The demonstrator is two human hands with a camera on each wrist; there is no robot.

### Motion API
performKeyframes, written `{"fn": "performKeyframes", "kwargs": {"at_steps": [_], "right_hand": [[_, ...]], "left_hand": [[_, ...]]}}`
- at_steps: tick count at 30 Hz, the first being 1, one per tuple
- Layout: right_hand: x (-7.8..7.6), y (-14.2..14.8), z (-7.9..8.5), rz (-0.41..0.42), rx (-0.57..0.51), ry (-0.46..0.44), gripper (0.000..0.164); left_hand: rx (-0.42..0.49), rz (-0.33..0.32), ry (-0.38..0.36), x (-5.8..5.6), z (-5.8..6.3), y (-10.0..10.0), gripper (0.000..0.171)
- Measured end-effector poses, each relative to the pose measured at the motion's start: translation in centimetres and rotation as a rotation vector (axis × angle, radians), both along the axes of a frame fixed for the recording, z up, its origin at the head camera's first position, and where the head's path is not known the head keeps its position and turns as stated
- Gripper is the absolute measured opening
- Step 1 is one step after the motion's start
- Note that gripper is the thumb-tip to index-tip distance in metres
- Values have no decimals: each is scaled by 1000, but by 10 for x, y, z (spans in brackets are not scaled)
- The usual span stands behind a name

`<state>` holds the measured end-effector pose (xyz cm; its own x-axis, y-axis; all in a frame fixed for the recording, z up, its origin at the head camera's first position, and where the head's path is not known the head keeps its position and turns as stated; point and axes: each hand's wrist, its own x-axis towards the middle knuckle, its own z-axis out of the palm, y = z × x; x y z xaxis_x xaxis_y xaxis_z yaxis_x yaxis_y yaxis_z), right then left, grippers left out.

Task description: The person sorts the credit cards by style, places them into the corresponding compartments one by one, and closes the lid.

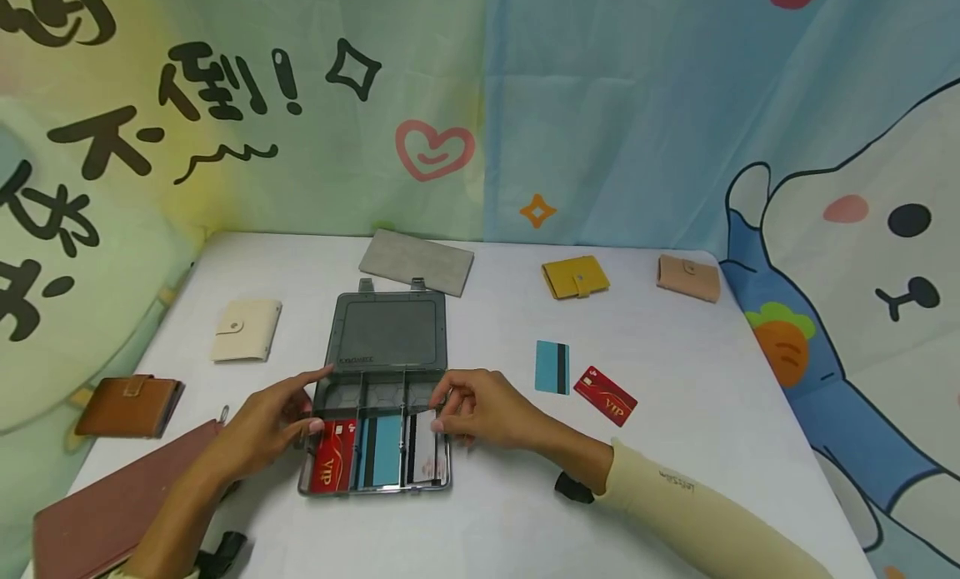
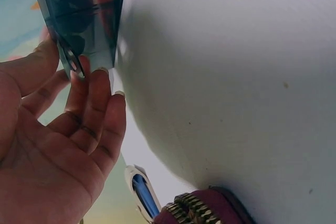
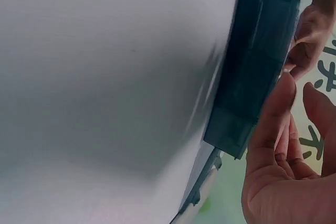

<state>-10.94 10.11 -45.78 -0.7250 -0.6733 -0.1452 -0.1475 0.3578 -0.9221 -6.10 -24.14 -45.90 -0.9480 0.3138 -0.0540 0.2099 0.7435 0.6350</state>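
Observation:
A grey see-through compartment storage box [image 1: 343, 493] lies with its lid [image 1: 386, 329] folded back. Its front row holds a red VIP card [image 1: 327, 466], a blue card [image 1: 386, 450] with a dark stripe and a whitish card [image 1: 424, 458]. My left hand [image 1: 264, 421] grips the box's left side; in the left wrist view its thumb and fingertips meet the corner by a small latch [image 2: 75, 62]. At the right side, my right hand [image 1: 480, 408] has thumb and index finger curled at the rim, beside the whitish card. Part of that card is hidden behind these fingers.
Right of the box lie a blue card [image 1: 550, 366] and a red VIP card [image 1: 606, 396]. Around them are a yellow wallet [image 1: 576, 277], a tan wallet [image 1: 687, 278], a grey wallet [image 1: 420, 261], a cream wallet [image 1: 246, 331], a brown wallet [image 1: 127, 406] and a maroon pouch [image 1: 112, 504].

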Motion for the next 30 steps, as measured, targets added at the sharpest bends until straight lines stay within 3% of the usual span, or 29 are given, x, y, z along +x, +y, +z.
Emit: {"fn": "performKeyframes", "kwargs": {"at_steps": [7, 19, 24, 30], "right_hand": [[-7, 14, 1, -20, 136, 167, 29], [-61, 110, -4, -273, 474, 215, 58], [-64, 135, -5, -353, 621, 213, 68], [-63, 139, -10, -370, 664, 218, 71]], "left_hand": [[-6, -1, 1, 0, 0, 0, 73], [8, -3, -3, 0, -1, 0, 74], [4, 0, -7, 0, -1, -1, 73], [1, 3, -10, 0, -1, -1, 74]]}}
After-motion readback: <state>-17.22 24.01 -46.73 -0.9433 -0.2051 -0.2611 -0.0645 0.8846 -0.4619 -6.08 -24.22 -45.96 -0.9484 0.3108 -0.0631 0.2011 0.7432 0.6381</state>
